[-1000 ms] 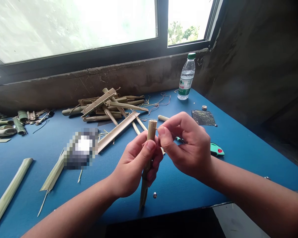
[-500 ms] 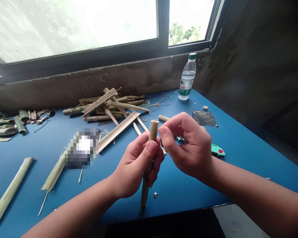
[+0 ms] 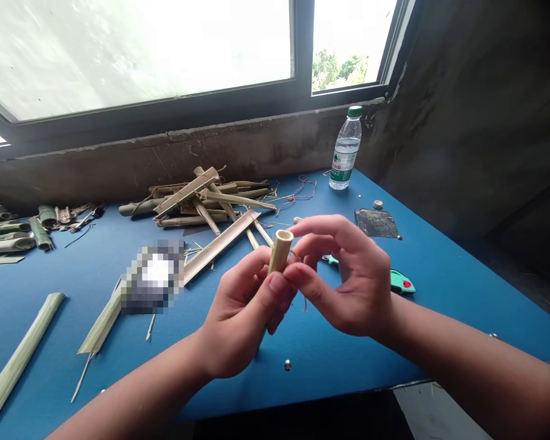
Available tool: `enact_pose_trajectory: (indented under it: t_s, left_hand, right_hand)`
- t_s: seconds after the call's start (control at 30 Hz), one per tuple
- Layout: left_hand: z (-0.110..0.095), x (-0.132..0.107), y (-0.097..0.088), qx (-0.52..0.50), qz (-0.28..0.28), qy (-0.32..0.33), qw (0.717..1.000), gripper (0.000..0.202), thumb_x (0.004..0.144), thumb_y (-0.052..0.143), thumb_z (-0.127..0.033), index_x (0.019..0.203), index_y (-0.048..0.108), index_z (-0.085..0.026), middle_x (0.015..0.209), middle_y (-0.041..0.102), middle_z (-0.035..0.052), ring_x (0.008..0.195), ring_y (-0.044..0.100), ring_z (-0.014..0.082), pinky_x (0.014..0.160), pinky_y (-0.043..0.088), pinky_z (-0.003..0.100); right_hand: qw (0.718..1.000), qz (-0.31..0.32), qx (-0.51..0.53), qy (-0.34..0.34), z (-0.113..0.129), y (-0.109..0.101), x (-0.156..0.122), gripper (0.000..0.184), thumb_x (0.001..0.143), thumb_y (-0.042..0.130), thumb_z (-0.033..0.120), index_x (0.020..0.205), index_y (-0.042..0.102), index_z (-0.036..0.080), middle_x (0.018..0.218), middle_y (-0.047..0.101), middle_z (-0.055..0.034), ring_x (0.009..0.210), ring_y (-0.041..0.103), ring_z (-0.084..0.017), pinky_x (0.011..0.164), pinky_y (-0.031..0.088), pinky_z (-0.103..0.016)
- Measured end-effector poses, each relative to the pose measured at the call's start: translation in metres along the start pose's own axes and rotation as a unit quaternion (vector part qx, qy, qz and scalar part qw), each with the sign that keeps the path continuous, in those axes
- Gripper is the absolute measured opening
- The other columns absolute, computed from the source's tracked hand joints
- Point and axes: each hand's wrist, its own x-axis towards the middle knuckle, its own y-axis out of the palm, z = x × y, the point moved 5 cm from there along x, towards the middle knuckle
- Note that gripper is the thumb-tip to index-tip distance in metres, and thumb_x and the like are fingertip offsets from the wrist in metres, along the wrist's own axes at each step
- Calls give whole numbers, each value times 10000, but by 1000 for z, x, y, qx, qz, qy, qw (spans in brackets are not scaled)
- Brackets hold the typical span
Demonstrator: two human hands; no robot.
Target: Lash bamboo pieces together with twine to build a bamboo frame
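Bamboo tube [image 3: 280, 252] sits in my L hand [image 3: 242, 311], fingers curled tight round it, open cut end poking up above them & leaning slightly to the R. Most of the lower part's hidden behind my fingers. R hand [image 3: 348, 275] is half curled just beside it, thumb & fingers bent in, tips up close to the tube & my L fingers. Thin fibre [image 3: 304, 299] hangs right by there, but can't tell if R hand has hold of it or of anything else.

Head view, rest of the scene: blue desk [image 3: 330, 360] under both hands, small metal stud [image 3: 288, 365] just below them. Teal-&-red utility knife [image 3: 402, 282] lies just past R hand, w/ dark abrasive sheet [image 3: 376, 223] further back & small round disc [image 3: 377, 205] next to it. Plastic water bottle [image 3: 346, 150], green cap, stands upright at back of desk by the concrete sill [image 3: 211, 153], loose twine [image 3: 296, 195] near it. Heap of split bamboo strips [image 3: 197, 205] lies mid-back, cut green bamboo pieces [image 3: 9, 235] at far L. Long green bamboo strip [image 3: 21, 360] lies front L, pixelated object [image 3: 153, 275] btwn it & the heap. Window [image 3: 137, 55] above sill, trees [image 3: 339, 70] outside.
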Motion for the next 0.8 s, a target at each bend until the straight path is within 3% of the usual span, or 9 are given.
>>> enact_pose_trajectory:
  t_s: [0.07, 0.17, 0.33, 0.47, 0.6, 0.8]
  left_hand:
    - [-5, -1, -3, 37, 12, 67, 997, 204, 1147, 500, -332, 1179, 685, -252, 798, 521, -11, 649, 463, 101, 587, 421, 218]
    - [-12, -1, -6, 100, 39, 152, 983, 214, 1128, 532, -264, 1265, 694, -235, 854, 536, 11, 739, 480, 129, 679, 443, 256]
    - [-20, 2, -7, 145, 62, 244, 957, 239, 1094, 548, -256, 1282, 675, -179, 923, 570, 46, 818, 510, 171, 749, 455, 318]
    - [-19, 5, -9, 157, 68, 245, 954, 294, 1070, 565, -444, 1142, 659, -174, 895, 576, 57, 831, 506, 204, 796, 423, 380]
    - [-19, 8, -9, 136, 71, 216, 964, 439, 1010, 572, -626, 936, 597, -194, 782, 514, 21, 754, 464, 198, 802, 366, 415]
    - [-17, 12, -7, 116, 65, 155, 979, 501, 950, 591, -689, 817, 548, -208, 765, 530, 22, 742, 444, 202, 810, 344, 433]
  right_hand:
    - [1000, -6, 20, -22, 4, 0, 2, 440, 895, 831, 107, 1296, 677, 207, 930, 786, -24, 732, 751, -175, 638, 634, -320]
    - [996, -15, 21, -81, 13, 0, 6, 301, 883, 832, 63, 1138, 741, 194, 849, 788, -17, 730, 746, -176, 657, 622, -315]
    - [983, -13, 9, -183, 25, 1, 10, 241, 874, 833, 28, 1078, 775, 142, 780, 799, -41, 701, 736, -188, 650, 608, -327]
    - [976, -21, -33, -212, 31, 1, 7, 231, 887, 809, 11, 1083, 779, 130, 833, 820, -70, 688, 760, -188, 640, 629, -323]
    - [973, 18, -46, -224, 38, 4, 4, 217, 885, 815, -17, 1073, 764, 79, 822, 823, -84, 669, 763, -167, 643, 629, -299]
    - [976, 61, -78, -193, 39, 8, 3, 138, 922, 806, 44, 1028, 766, 124, 825, 823, -60, 716, 776, -173, 694, 660, -312]
